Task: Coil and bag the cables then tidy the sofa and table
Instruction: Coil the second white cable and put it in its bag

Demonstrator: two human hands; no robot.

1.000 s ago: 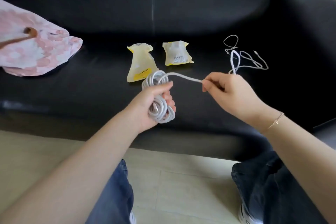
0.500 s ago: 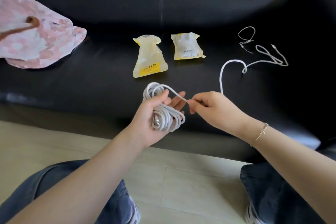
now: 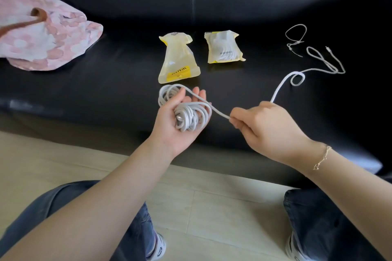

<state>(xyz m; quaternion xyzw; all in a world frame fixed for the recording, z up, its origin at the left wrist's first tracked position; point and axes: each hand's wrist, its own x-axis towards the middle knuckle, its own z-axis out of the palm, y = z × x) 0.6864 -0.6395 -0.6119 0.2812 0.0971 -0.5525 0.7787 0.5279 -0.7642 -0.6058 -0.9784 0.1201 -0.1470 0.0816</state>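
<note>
A white cable is partly wound into a coil point(image 3: 186, 112) that lies in the palm of my left hand point(image 3: 171, 127); the thumb presses the loops and the fingers stand nearly straight behind them. My right hand point(image 3: 263, 127) pinches the free strand just right of the coil. From that hand the loose cable tail point(image 3: 297, 74) runs up and right across the black sofa seat point(image 3: 106, 91) to its plug end. A thin white tie point(image 3: 294, 38) lies beyond it. Two yellowish plastic bags lie on the seat: one flat point(image 3: 178, 61), one stuffed point(image 3: 223, 47).
A pink patterned cloth bag point(image 3: 42, 38) with a brown strap lies at the left of the sofa. The sofa's front edge runs below my hands, with pale floor tiles point(image 3: 212, 197) and my knees under it.
Another loop has gone onto the coil. My right hand slid along the strand, first toward the coil, then back to the right, and the loose tail on the seat has shortened and shifted.
</note>
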